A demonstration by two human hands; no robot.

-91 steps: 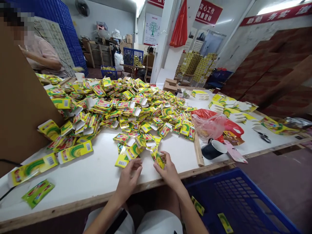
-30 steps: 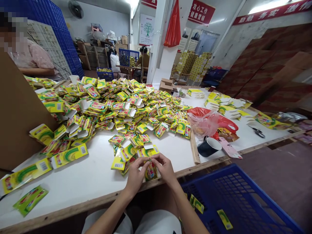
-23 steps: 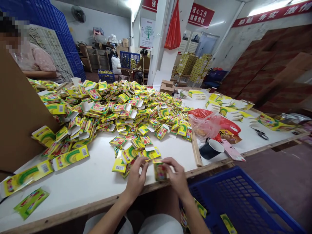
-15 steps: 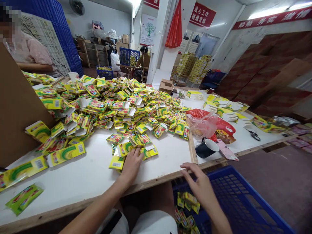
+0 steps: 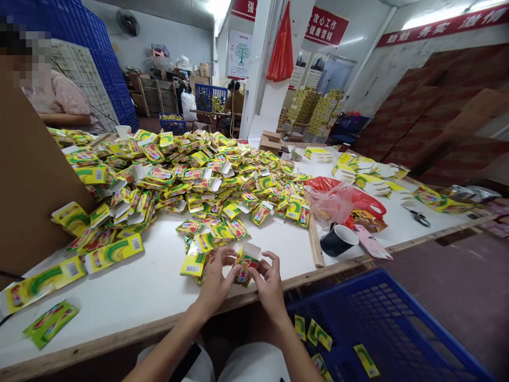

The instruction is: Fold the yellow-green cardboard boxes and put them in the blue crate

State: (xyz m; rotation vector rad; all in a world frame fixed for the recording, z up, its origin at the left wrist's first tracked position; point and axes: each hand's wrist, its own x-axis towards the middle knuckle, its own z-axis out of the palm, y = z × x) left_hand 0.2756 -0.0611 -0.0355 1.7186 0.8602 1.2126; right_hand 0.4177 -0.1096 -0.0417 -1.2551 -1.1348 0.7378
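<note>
Both hands hold one small yellow and red carton (image 5: 247,260) above the front edge of the table, its white flap standing up at the top. My left hand (image 5: 217,281) grips its left side between thumb and fingers. On the right side, my right hand (image 5: 270,281) has its thumb on the front face and its fingers curled round the edge. Just left of the held carton, a yellow carton (image 5: 193,265) lies with its barcode upward. Behind it several more cartons lie close together, and a large heap of cartons (image 5: 191,175) spreads over the table.
A blue crate (image 5: 397,318) with several cartons inside stands below the table edge at right. A dark mug (image 5: 338,241), a pink phone (image 5: 371,241), plastic bags (image 5: 334,201) and scissors (image 5: 417,216) lie beyond a wooden strip (image 5: 316,246). A co-worker (image 5: 69,95) sits at far left.
My right hand has moved left from above the crate to the carton. My left hand has lifted a carton off the table, and both hands now hold it.
</note>
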